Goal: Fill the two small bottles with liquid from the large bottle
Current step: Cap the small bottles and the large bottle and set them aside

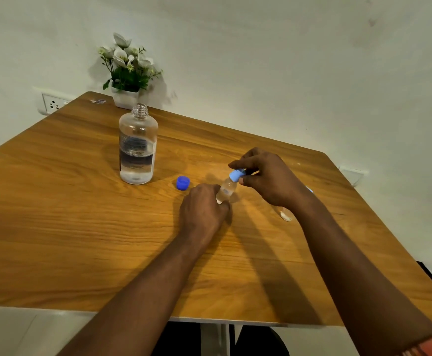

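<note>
The large clear bottle [137, 147] stands uncapped on the wooden table [55, 214], with liquid in its lower part. Its dark blue cap [183, 182] lies to its right. A small clear bottle [227, 188] stands near the table's middle. My left hand [202, 210] grips its lower body. My right hand [266, 176] pinches the light blue cap [236, 174] on its neck. A second small bottle [285, 214] lies behind my right forearm, mostly hidden, with a bit of its blue cap [309, 189] showing.
A white pot of artificial flowers [126, 73] sits at the table's far corner against the wall. A small scrap [98, 100] lies near it. A wall socket [53, 104] is at the left.
</note>
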The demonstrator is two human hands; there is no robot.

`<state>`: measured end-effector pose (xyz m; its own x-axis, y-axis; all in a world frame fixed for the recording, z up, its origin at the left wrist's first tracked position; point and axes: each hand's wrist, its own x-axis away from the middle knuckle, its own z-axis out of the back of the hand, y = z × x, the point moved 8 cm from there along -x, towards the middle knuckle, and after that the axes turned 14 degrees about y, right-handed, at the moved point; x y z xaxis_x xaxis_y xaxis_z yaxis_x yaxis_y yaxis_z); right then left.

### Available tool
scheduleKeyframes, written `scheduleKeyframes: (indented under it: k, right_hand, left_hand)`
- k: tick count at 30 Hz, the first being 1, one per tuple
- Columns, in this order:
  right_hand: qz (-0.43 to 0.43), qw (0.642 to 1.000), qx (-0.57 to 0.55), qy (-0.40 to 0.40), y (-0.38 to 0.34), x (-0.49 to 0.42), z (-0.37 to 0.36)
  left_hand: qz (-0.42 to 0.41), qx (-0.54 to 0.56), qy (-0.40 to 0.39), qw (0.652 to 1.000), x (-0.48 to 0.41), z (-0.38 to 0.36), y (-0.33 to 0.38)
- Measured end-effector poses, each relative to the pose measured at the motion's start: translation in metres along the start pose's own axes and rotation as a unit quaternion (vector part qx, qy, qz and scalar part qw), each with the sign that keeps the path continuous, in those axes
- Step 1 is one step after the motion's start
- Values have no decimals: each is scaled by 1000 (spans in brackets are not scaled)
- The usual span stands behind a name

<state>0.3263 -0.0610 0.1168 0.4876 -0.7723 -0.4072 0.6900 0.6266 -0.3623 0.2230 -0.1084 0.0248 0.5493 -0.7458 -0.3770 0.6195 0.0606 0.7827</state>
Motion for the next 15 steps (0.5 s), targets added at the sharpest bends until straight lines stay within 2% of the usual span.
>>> scheduleKeyframes:
  k: [9, 15]
  right_hand:
    - [13, 999, 22, -29, -7, -7, 1]
    - [-9, 1000, 20, -16, -5, -10, 3]
  left_hand:
    - [-5, -1, -6, 1000, 1, -2, 1]
    - [-9, -10, -2, 1000, 1, -1, 1]
